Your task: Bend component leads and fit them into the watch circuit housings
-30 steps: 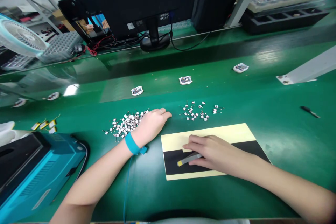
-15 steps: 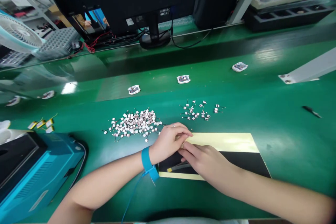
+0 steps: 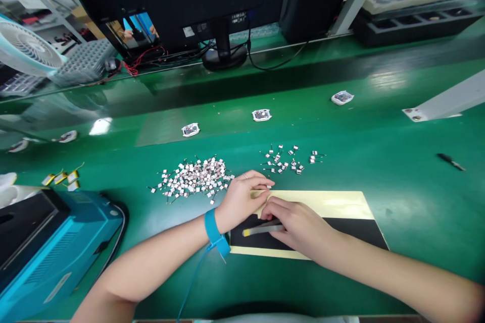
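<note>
My left hand [image 3: 244, 197], wearing a blue wrist strap [image 3: 214, 229], pinches a small white part [image 3: 269, 186] like those in the pile beside it. Close to its fingertips, my right hand [image 3: 297, 224] is closed around grey tweezers [image 3: 261, 230], whose yellow-marked end points left. Both hands are over a pale yellow sheet [image 3: 333, 204] that carries a wide black strip [image 3: 356, 231]. The right fingertips are partly hidden, and whatever lies between them cannot be made out.
A pile of small white wired parts [image 3: 197, 177] lies left of the hands, with a smaller scatter [image 3: 282, 164] beyond. White-framed circuit boards [image 3: 261, 115] sit farther back. A blue machine [image 3: 71, 237] stands left, a monitor [image 3: 223, 53] behind, a black pen-like tool [image 3: 450, 161] right.
My right hand has drawn slightly away from the left fingertips, and the tweezers have risen over the black strip. The white-framed boards have shifted a little left.
</note>
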Demonstrator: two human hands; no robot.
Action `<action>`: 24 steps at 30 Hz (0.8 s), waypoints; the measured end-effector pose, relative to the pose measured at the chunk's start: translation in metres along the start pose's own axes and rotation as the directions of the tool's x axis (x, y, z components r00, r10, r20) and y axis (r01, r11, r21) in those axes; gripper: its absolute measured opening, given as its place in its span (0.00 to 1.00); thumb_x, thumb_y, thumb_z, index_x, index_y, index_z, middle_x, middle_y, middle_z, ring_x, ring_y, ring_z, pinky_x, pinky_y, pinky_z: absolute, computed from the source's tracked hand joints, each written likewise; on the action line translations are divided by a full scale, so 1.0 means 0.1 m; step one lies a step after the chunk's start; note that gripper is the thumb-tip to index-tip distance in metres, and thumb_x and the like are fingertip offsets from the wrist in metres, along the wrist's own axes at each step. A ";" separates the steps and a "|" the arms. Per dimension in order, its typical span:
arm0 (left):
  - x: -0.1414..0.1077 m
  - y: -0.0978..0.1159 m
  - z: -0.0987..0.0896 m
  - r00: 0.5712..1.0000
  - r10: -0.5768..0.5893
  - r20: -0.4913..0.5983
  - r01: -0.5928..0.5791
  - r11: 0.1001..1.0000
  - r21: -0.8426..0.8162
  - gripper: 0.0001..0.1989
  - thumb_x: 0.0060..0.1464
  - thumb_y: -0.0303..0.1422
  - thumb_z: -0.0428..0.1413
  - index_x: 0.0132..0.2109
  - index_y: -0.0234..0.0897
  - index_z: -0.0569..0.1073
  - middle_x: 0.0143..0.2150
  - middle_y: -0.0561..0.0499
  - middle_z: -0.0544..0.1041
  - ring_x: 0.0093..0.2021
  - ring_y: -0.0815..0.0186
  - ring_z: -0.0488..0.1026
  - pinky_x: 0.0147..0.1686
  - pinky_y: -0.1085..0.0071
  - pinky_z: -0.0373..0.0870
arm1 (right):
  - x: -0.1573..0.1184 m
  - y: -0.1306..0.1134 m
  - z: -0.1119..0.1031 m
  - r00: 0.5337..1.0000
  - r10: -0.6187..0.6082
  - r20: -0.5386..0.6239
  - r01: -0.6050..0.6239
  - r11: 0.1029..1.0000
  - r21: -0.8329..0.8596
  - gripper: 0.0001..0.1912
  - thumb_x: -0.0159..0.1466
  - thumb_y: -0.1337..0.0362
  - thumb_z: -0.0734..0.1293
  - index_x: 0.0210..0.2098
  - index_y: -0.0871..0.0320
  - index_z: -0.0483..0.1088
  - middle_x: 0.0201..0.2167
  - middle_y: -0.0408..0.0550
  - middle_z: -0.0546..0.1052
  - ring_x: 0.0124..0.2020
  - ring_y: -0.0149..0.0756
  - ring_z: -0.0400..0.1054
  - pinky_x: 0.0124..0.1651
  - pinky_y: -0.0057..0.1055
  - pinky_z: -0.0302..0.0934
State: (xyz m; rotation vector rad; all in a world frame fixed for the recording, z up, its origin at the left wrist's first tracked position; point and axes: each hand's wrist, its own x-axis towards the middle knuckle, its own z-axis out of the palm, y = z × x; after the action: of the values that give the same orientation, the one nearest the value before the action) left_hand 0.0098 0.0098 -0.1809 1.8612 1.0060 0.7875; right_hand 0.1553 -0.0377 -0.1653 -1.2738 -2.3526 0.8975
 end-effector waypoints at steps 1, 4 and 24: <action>0.00 0.00 0.00 0.999 0.016 -0.029 -0.016 1.000 -0.009 0.08 0.47 0.22 0.54 0.37 0.31 0.74 0.35 0.48 0.72 0.32 0.71 0.73 0.35 0.75 0.74 | 0.02 0.01 -0.03 0.999 0.031 -0.022 -0.030 0.997 0.066 0.11 0.46 0.80 0.64 0.27 0.60 0.66 0.27 0.43 0.71 0.25 0.31 0.65 0.26 0.25 0.58; 0.00 0.00 -0.02 0.991 0.082 -0.109 -0.081 0.997 0.010 0.08 0.48 0.22 0.53 0.36 0.31 0.74 0.33 0.48 0.72 0.31 0.72 0.72 0.33 0.76 0.73 | 0.08 0.04 -0.14 0.986 0.139 -0.096 -0.107 0.954 0.281 0.04 0.52 0.73 0.63 0.24 0.60 0.66 0.23 0.41 0.68 0.21 0.26 0.59 0.22 0.23 0.52; -0.07 0.03 -0.01 0.963 0.149 -0.226 -0.137 0.988 0.071 0.17 0.45 0.22 0.56 0.45 0.36 0.68 0.33 0.52 0.77 0.32 0.72 0.75 0.38 0.78 0.74 | 0.17 0.14 -0.08 0.884 0.447 -0.138 -0.167 0.578 0.799 0.10 0.53 0.58 0.67 0.24 0.58 0.67 0.25 0.43 0.69 0.29 0.31 0.61 0.30 0.28 0.53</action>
State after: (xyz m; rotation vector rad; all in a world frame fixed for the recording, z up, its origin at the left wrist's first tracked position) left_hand 0.0068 0.0026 -0.1789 1.9373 1.0527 1.0926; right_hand 0.1591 -0.0144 -0.1684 -1.3051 -1.2108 1.4566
